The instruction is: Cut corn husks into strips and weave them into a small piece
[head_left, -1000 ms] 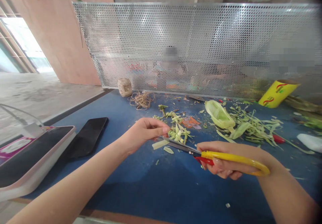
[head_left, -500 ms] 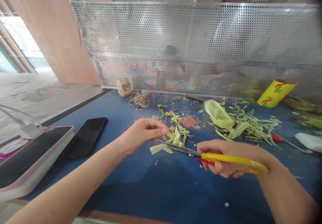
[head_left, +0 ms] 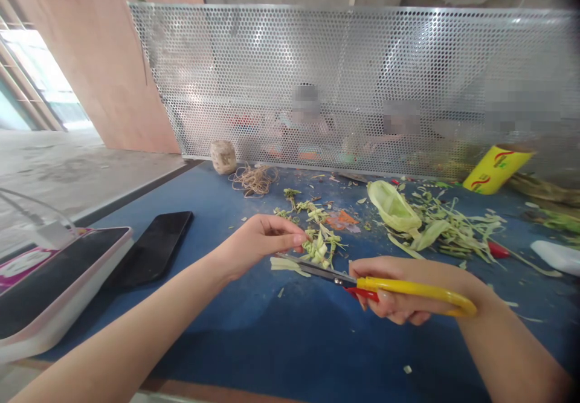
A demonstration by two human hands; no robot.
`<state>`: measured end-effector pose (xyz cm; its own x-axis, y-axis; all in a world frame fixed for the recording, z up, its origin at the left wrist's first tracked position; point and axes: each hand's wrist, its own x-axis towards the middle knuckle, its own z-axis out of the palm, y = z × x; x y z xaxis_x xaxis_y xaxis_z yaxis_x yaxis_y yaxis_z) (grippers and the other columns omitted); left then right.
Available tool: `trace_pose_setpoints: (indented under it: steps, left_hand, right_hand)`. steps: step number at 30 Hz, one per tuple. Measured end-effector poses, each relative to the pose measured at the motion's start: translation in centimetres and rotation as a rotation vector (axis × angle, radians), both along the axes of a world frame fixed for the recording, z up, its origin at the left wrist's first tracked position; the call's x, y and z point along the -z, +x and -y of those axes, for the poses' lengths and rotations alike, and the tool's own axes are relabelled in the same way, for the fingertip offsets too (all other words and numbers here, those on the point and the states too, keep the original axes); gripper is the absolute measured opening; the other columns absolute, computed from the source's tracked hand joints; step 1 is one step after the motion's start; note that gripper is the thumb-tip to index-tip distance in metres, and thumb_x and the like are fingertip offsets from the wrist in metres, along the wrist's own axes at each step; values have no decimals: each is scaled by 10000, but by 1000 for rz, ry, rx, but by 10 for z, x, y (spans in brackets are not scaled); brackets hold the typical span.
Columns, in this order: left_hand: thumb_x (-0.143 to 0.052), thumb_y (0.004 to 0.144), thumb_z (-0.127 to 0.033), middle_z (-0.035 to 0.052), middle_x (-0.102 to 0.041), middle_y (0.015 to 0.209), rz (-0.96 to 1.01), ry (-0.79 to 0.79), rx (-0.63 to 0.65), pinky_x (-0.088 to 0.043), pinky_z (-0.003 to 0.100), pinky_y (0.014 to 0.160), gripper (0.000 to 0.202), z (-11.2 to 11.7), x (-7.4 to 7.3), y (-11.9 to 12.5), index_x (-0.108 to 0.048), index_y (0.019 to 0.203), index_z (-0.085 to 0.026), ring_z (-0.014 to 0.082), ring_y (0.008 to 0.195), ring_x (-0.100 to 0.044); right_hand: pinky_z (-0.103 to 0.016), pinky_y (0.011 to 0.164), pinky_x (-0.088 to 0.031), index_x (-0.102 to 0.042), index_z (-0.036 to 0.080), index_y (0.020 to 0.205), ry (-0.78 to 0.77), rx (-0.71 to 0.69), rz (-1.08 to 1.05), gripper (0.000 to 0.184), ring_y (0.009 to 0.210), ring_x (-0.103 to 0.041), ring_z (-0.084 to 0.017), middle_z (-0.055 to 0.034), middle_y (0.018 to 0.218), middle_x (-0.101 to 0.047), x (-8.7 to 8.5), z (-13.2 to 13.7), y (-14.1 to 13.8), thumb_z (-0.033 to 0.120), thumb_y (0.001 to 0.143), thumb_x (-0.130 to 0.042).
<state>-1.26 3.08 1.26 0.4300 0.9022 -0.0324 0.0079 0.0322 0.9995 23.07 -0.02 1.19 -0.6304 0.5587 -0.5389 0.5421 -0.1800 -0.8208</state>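
My left hand (head_left: 260,243) is closed in a pinch, thumb against forefinger, at the left edge of a pale green knotted husk piece (head_left: 319,249); the exact spot gripped is hidden by the fingertips. My right hand (head_left: 399,285) is wrapped round scissors (head_left: 417,288) with yellow and red handles. Their blades point left, passing just below the knotted piece and the left fingertips. Blade tips look close together. Under the blades lies a flat, pale husk strip (head_left: 290,265). More small knotted green pieces (head_left: 292,197) sit just beyond the left hand.
An opened green husk (head_left: 394,206) and shredded strips (head_left: 466,228) lie at right, near a yellow tube (head_left: 498,168). Twine (head_left: 255,179) is at the back. A black phone (head_left: 156,246) and a white-edged device (head_left: 67,282) sit left. A perforated metal screen (head_left: 344,64) fronts people beyond.
My right hand and the scissors have shifted slightly left and down, bringing the blades further under the left fingertips. My left hand has hardly moved.
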Motion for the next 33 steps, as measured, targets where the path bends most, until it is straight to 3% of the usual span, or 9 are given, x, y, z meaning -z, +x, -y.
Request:
trace_pose_setpoints:
  steps: [4, 9, 13, 16, 20, 28, 33]
  left_hand:
    - [-720, 606, -212, 2, -655, 601, -4, 16, 3, -432, 152, 539, 71, -1, 1, -1, -703, 659, -168, 71, 554, -560]
    - [-707, 626, -216, -3, -648, 605, -20, 36, 10, -424, 146, 532, 60, -1, 2, -2, -705, 670, -176, 64, 549, -547]
    - [-710, 624, -251, -2, -640, 594, -39, 34, -38, -407, 146, 509, 87, -2, 1, -2, -702, 668, -177, 59, 530, -522]
    - [-718, 613, -282, 3, -636, 630, -6, 18, -178, -389, 145, 483, 126, -2, -2, -4, -700, 677, -175, 55, 529, -503]
    - [-740, 585, -291, 0, -622, 660, 95, 1, -317, -416, 153, 517, 184, -4, -3, -5, -703, 733, -189, 73, 607, -531]
    - [-737, 602, -219, 6, -649, 677, 311, 5, -405, -444, 138, 498, 240, -8, -4, -7, -690, 834, -179, 84, 640, -580]
    - [-704, 631, -140, 13, -676, 681, 407, -88, -415, -474, 138, 504, 114, -5, -8, -6, -673, 740, -152, 99, 657, -622]
  right_hand:
    - [-68, 296, -176, -431, 208, 830, -32, 30, 19, 202, 400, -315, 5, 49, 658, -414, 0, -1, -2, 344, 734, -546]
    - [-75, 295, -202, -417, 199, 814, -40, 22, 45, 180, 377, -284, 11, 66, 616, -395, -3, -2, -2, 274, 719, -551]
    - [-82, 336, -236, -427, 191, 854, -32, 22, -55, 331, 437, -315, 1, 49, 662, -399, 0, 1, 2, 463, 723, -564]
    - [-99, 402, -269, -434, 175, 856, -17, 17, -137, 477, 504, -347, -12, 38, 681, -386, 1, 4, 4, 608, 685, -535]
    - [-126, 409, -255, -445, 167, 906, -3, 30, -113, 532, 511, -332, -26, 35, 676, -370, 2, 2, 6, 646, 683, -505]
    - [-177, 492, -347, -453, 182, 946, 159, 19, -205, 358, 597, -372, -71, -6, 769, -417, 9, -2, 16, 516, 820, -425]
    - [-170, 410, -298, -407, 183, 883, 310, 97, -313, 431, 537, -330, -62, 14, 711, -384, 6, -5, 6, 589, 751, -470]
